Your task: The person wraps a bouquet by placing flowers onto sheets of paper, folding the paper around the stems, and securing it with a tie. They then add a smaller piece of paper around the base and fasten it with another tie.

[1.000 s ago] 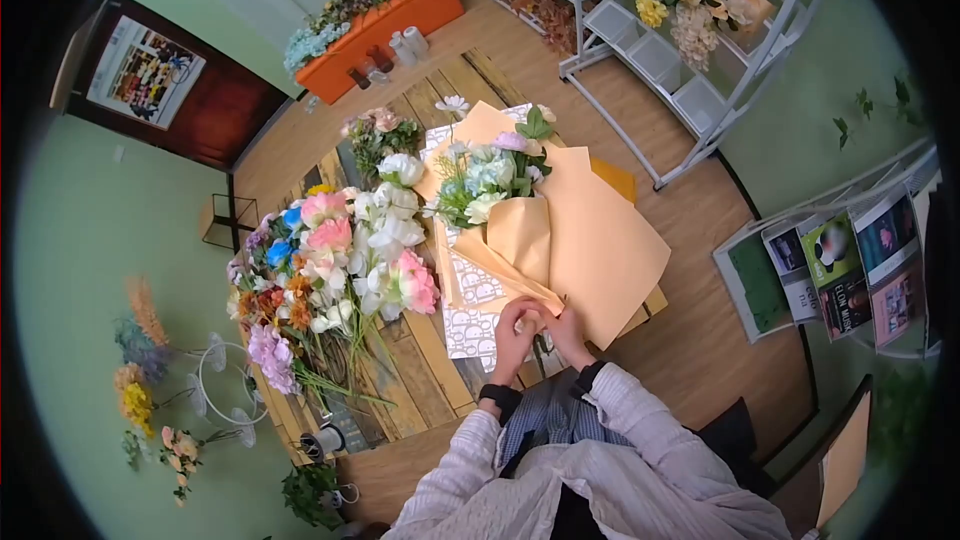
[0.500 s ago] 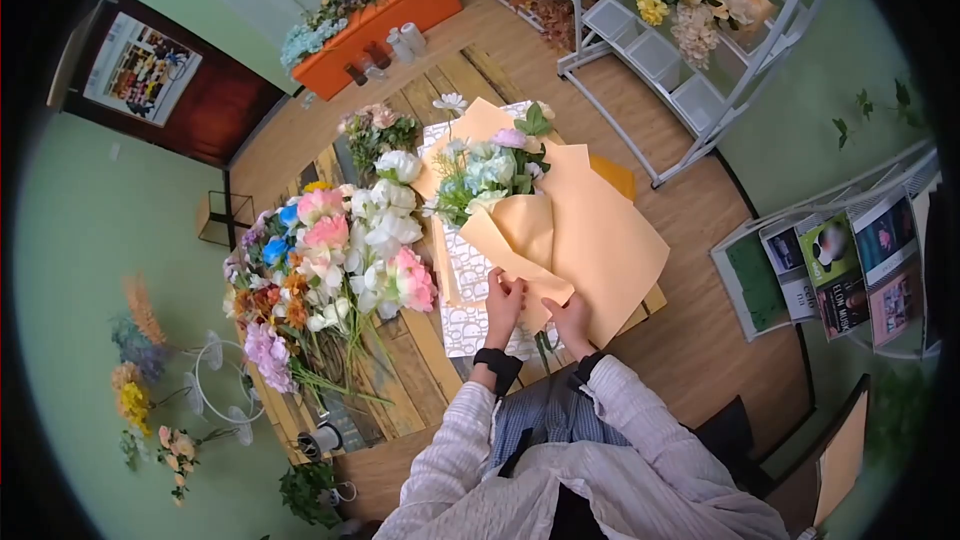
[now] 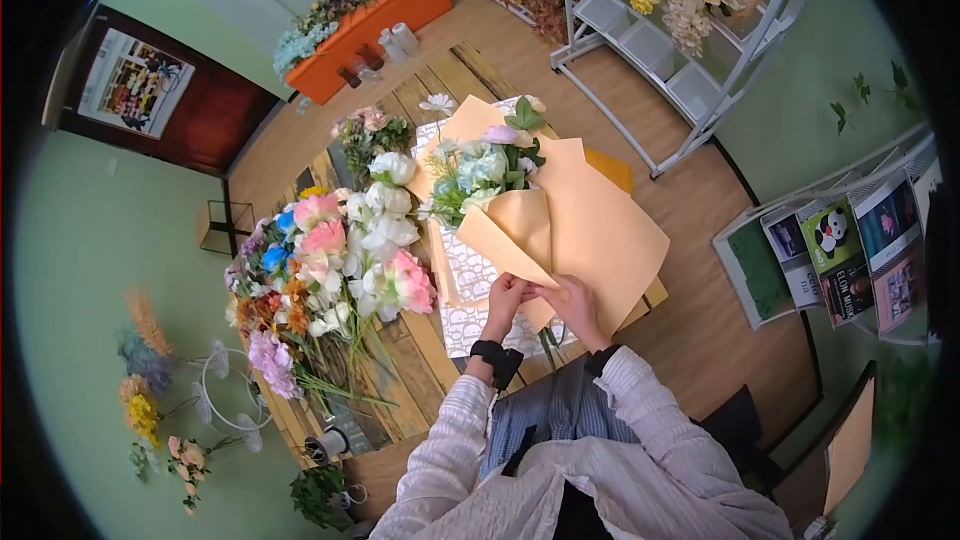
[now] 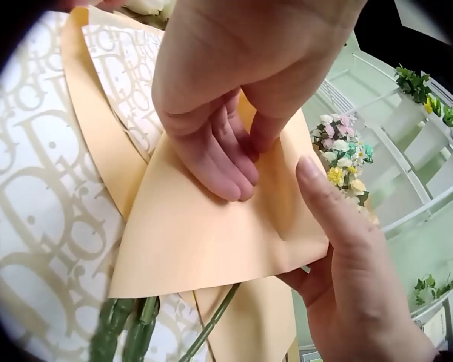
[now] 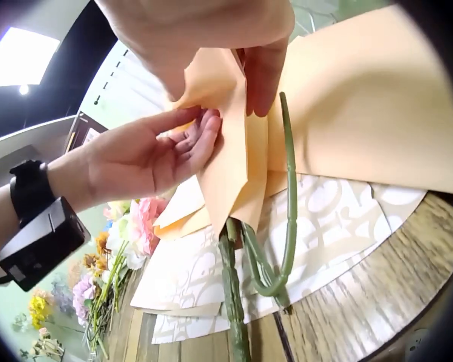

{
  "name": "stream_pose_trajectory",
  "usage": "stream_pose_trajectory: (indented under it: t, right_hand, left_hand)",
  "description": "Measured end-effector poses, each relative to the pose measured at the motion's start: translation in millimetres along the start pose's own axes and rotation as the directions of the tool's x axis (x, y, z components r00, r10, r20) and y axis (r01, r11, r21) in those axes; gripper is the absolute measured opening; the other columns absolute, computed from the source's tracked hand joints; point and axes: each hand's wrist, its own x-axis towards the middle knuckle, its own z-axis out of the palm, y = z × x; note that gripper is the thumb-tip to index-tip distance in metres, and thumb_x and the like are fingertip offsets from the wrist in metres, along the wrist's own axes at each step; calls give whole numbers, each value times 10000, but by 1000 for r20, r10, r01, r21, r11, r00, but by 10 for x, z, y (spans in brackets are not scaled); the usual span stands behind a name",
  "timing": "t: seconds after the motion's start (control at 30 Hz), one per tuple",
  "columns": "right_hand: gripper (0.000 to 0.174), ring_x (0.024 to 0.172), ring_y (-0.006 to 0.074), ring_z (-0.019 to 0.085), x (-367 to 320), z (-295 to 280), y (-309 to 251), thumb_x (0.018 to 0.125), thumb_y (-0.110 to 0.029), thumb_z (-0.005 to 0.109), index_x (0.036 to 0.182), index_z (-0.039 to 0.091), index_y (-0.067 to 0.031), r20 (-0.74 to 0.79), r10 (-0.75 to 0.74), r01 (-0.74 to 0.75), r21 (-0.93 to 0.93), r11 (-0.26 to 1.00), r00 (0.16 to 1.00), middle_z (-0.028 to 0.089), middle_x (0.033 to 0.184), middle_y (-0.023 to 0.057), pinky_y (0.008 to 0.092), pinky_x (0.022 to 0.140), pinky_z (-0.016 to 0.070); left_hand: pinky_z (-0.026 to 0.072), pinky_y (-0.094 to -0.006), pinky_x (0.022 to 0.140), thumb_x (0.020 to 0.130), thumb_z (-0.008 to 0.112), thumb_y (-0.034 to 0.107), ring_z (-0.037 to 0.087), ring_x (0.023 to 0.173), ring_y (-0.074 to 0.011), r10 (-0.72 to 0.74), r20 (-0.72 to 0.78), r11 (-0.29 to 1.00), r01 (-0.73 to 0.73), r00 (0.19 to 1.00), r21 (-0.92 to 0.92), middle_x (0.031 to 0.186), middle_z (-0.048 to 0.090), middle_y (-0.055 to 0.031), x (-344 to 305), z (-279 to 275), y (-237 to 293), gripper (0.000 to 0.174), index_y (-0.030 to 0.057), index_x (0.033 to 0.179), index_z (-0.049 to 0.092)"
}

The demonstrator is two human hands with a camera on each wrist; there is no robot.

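A bouquet of pale blue, white and lilac flowers (image 3: 485, 172) lies on the table, with peach wrapping paper (image 3: 522, 225) folded across its lower part. My left hand (image 3: 503, 300) pinches the folded sheet near its lower end, curled fingers against the paper in the left wrist view. Close beside it, my right hand (image 3: 578, 308) grips the sheet's right edge, thumb (image 4: 328, 200) in front and fingers behind. Green stems (image 5: 232, 298) stick out below the paper, one of them bent into a hook. Wrapped layers hide the stems higher up.
White sheets with gold lettering (image 3: 465, 325) lie beneath the bouquet on the wooden table (image 3: 410, 395). Loose artificial flowers (image 3: 325, 250) are heaped at left, a spool (image 3: 325, 445) by the near edge. A white rack (image 3: 640, 130) stands beyond at right.
My hands, together at the paper's lower end, moved apart and then came close again as the right hand shifted left and up. The front flap now lies folded further over.
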Motion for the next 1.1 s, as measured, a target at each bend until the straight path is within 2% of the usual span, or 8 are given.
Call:
stream_pose_trajectory:
  t: [0.1, 0.23, 0.37, 0.43, 0.57, 0.63, 0.87, 1.1]
  right_hand:
    - [193, 754, 253, 575, 39, -76, 142, 744, -157, 584, 881, 601, -22, -62, 0, -1, -21, 1000, 998, 598, 853, 106, 321, 643, 462]
    - [297, 728, 201, 555, 6, -102, 139, 689, -45, 543, 980, 588, -90, -38, -420, 366, -427, 827, 907, 564, 793, 53, 281, 615, 464]
    - [412, 723, 180, 535, -19, -113, 104, 666, -24, 524, 1069, 541, -107, -61, -357, 301, -416, 858, 932, 528, 797, 48, 269, 611, 464]
    - [454, 762, 179, 517, -20, -172, 79, 675, -13, 506, 1118, 507, -115, 87, -507, 472, -525, 708, 857, 516, 830, 66, 269, 618, 453]
    - [449, 795, 197, 494, 53, -99, 70, 682, -52, 536, 1124, 503, -122, 95, -388, 373, -548, 748, 917, 505, 829, 67, 294, 664, 430]
    - [414, 824, 215, 482, 112, -64, 51, 685, -131, 583, 1094, 526, -103, 6, -216, 211, -258, 943, 976, 520, 834, 69, 321, 712, 398]
    - [301, 819, 232, 492, 308, -10, -115, 690, -206, 605, 942, 591, -42, 7, -324, 320, -186, 929, 946, 559, 832, 76, 346, 733, 385]
    - [108, 688, 255, 531, 646, 128, -213, 680, -131, 607, 718, 617, -30, -78, -183, 164, -203, 965, 980, 556, 674, 91, 334, 628, 433]
  left_hand:
    - [503, -281, 688, 858, 455, 140, 605, 735, -190, -5, 17, 999, 6, 1000, -54, 834, 597, -127, 23, 8, -48, 180, -21, 920, 507]
    - [501, -284, 691, 881, 406, 196, 604, 738, -194, -88, -43, 995, 86, 995, -46, 825, 599, -134, 74, 37, -53, 232, -8, 925, 508]
    - [494, -291, 710, 893, 362, 250, 597, 773, -192, -66, 27, 994, 68, 997, -90, 856, 596, -146, 17, 10, -10, 292, -3, 935, 503]
    - [487, -296, 728, 898, 332, 267, 587, 810, -191, -92, 19, 990, 93, 996, -107, 908, 586, -154, -5, 5, 7, 316, 0, 954, 493]
    - [487, -302, 735, 902, 307, 266, 577, 832, -190, -102, 109, 954, 129, 989, -272, 945, 573, -149, 9, -60, -49, 324, 3, 965, 487]
    - [490, -309, 732, 900, 314, 252, 578, 824, -188, -66, 48, 972, 75, 997, -224, 940, 575, -142, -41, -5, 11, 302, 7, 948, 483]
    - [505, -319, 697, 893, 367, 271, 589, 797, -191, -60, 0, 995, 60, 998, -84, 865, 586, -113, 41, 18, -64, 266, 35, 907, 490]
    - [509, -263, 554, 871, 402, 350, 609, 635, -173, -122, -95, 991, 115, 988, -74, 729, 597, -97, 74, 98, 39, 332, 38, 806, 494]
